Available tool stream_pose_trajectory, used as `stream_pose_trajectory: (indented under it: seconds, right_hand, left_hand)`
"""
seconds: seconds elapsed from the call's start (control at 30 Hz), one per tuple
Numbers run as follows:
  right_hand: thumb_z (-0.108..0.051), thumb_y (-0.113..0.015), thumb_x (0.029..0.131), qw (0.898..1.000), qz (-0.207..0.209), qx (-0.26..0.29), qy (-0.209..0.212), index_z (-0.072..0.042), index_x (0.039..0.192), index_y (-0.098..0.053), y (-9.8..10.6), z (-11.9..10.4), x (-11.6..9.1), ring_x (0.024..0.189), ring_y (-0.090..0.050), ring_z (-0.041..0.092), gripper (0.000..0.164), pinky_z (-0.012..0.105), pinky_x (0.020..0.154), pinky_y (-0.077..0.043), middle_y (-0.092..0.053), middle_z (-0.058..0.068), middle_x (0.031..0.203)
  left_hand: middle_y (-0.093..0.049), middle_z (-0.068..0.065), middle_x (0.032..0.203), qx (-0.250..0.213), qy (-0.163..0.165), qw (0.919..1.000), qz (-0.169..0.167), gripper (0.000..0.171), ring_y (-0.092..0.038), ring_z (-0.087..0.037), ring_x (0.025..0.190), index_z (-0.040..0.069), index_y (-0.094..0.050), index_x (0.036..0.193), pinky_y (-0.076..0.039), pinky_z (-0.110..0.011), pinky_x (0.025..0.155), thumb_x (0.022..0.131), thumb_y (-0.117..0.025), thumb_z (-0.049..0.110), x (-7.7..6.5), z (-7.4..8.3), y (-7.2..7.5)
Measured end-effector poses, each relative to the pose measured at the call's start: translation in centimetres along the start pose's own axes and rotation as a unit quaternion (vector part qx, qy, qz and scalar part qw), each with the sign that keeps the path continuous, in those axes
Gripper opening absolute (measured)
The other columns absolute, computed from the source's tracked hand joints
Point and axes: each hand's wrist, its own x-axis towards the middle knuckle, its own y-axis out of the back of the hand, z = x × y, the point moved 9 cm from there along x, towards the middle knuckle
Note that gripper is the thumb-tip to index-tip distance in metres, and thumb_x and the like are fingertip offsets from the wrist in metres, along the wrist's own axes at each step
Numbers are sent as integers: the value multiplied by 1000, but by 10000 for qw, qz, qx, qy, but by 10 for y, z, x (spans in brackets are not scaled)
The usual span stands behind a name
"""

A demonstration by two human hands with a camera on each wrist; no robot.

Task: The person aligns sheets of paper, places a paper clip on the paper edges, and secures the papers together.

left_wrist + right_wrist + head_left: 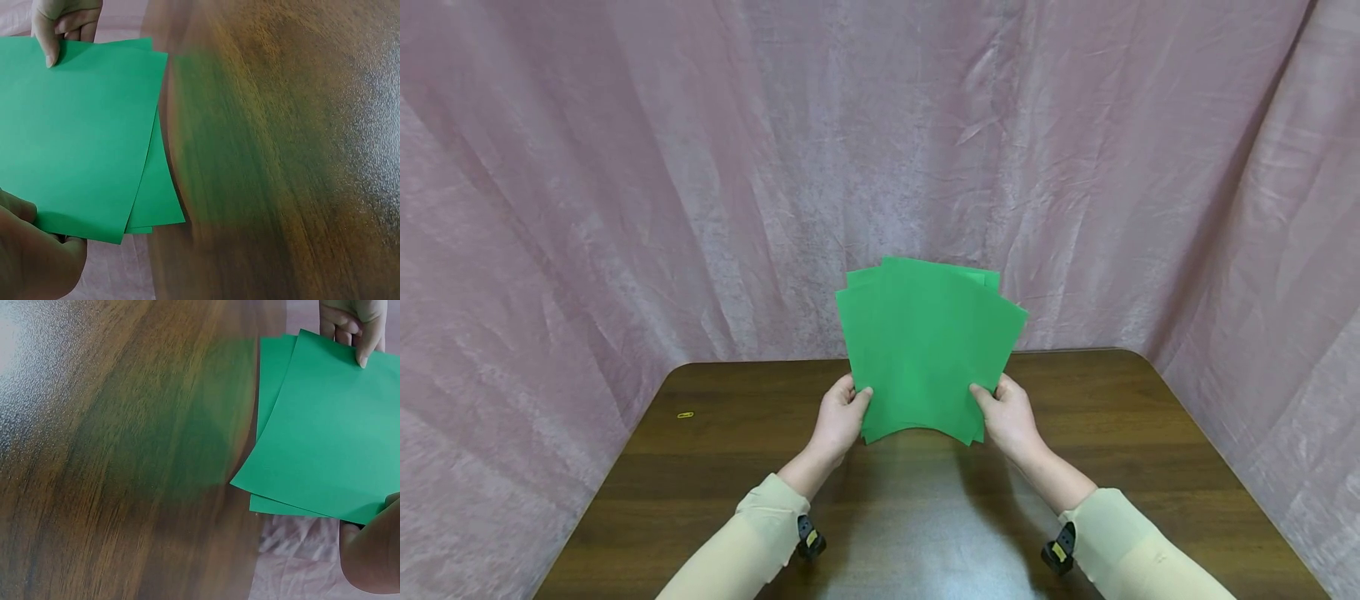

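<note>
Several green paper sheets [928,350], loosely stacked and fanned out of line, are held up above the wooden table. My left hand [841,412] pinches their left edge, thumb on the near face and fingers behind. On the opposite edge my right hand [1009,417] grips the same way. The sheets bow a little between the hands, and their lower corners stick out at different angles. In the left wrist view the overlapping sheets [81,137] show offset edges; the right wrist view shows the sheets [331,437] likewise offset.
A small yellow paper clip [685,415] lies on the left part of the brown wooden table [737,467]. Pink curtains [775,167] hang behind the table and along its sides. Each forearm wears a black wrist camera [810,537] at the sleeve cuff.
</note>
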Motion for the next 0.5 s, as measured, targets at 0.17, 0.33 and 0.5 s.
stream_pose_trajectory:
  seconds: [0.17,0.33,0.5]
  right_hand:
    - [-7,-56,105,9999,-15,-99,14,7,117,-65,-1,2,0,98,-71,23,20,36,84,-60,-72,23,111]
    - [-6,-56,104,10000,-14,-54,-51,7,118,-65,-1,5,0,97,-71,23,21,36,84,-60,-72,23,111]
    - [-6,-57,104,9999,6,-105,13,8,117,-65,0,6,0,96,-70,23,20,36,83,-60,-72,24,110]
  left_hand:
    - [-66,-28,121,-28,-1,10000,47,30,-64,-48,109,-5,-54,135,-52,-61,94,109,-49,9,-2,2,0]
    - [-63,-34,123,3,81,10000,19,31,-61,-54,112,-9,-50,137,-50,-65,95,109,-45,4,-3,1,-1]
    - [-62,-34,124,23,92,10000,-12,32,-60,-55,113,-10,-49,138,-49,-66,96,109,-44,3,-2,-2,0]
